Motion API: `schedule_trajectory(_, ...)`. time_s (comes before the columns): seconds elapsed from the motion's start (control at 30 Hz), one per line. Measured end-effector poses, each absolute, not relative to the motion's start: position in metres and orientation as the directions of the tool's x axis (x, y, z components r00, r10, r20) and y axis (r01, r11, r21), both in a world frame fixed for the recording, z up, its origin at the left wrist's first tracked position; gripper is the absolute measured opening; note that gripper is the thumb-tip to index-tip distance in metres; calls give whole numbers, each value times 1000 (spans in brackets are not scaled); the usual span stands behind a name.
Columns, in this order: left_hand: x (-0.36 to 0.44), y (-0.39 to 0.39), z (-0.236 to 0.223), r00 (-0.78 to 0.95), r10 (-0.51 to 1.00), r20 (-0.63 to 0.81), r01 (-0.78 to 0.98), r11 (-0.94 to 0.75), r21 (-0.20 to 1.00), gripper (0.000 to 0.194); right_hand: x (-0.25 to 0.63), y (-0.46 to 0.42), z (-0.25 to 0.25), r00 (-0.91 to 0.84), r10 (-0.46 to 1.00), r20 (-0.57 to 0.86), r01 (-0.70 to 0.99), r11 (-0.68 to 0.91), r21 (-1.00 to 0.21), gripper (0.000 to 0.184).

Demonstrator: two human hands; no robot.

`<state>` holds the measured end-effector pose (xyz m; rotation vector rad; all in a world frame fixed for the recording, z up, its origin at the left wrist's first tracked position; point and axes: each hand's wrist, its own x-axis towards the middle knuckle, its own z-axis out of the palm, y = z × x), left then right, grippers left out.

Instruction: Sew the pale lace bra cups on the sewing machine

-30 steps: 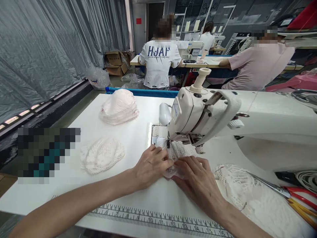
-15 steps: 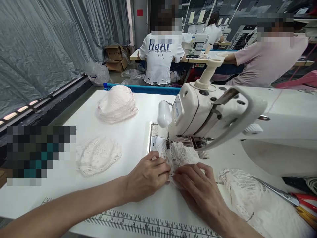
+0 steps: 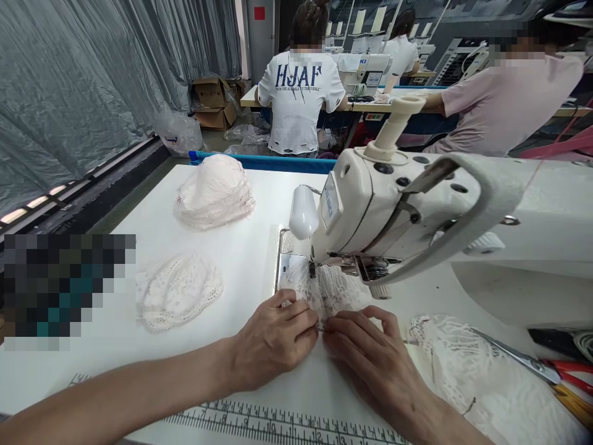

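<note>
White lace fabric [image 3: 333,290] lies under the needle and presser foot [image 3: 312,269] of a white sewing machine [image 3: 356,204]. My left hand [image 3: 280,330] is closed on the lace's near left edge, fingers curled. Close beside it, my right hand [image 3: 370,346] pinches the near right edge, its fingertips almost meeting the left ones. The fingertips and the cloth under them are partly hidden. To the left lies a flat lace piece [image 3: 180,290]. Behind that sits a stack of pale cup-shaped lace pieces [image 3: 214,191].
More lace [image 3: 491,371] lies at the right, with red- and yellow-handled scissors [image 3: 532,364] on it. A printed ruler scale [image 3: 273,426] runs along the table's near edge. Several people work beyond; one wears a white printed shirt [image 3: 296,99]. Cardboard boxes [image 3: 213,102] stand behind.
Both hands have drawn slightly toward me and spread along the lace, so more of it shows flat before the needle. The camera view has shifted a little.
</note>
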<state>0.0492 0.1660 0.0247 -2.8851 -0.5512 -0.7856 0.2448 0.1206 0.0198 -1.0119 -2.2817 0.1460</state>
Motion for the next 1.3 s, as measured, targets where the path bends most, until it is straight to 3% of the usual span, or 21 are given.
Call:
schedule_trajectory(0.37, 51, 165, 28, 831, 325, 450, 384, -922, -42, 14, 242, 120, 22, -523, 690, 500, 662, 699, -271, 17)
schedule_trajectory(0.5, 51, 165, 30, 828, 329, 454, 389, -920, -44, 13, 243, 127, 38, -563, 706, 430, 658, 698, -285, 46)
schedule_trajectory(0.57, 51, 168, 30, 822, 349, 450, 401, -916, -23, 14, 246, 136, 43, -560, 723, 404, 684, 679, -266, 51)
schedule_trajectory(0.77, 52, 189, 25, 802, 408, 436, 453, -892, 3, 12, 257, 171, 30, -578, 667, 469, 731, 679, -65, 47)
schedule_trajectory(0.97, 51, 209, 23, 792, 448, 416, 489, -872, 7, 20, 262, 180, 19, -538, 655, 530, 786, 617, 35, 40)
schedule_trajectory(1.3, 50, 211, 19, 785, 474, 399, 511, -859, 14, 27, 264, 177, 18, -540, 644, 542, 786, 616, 52, 38)
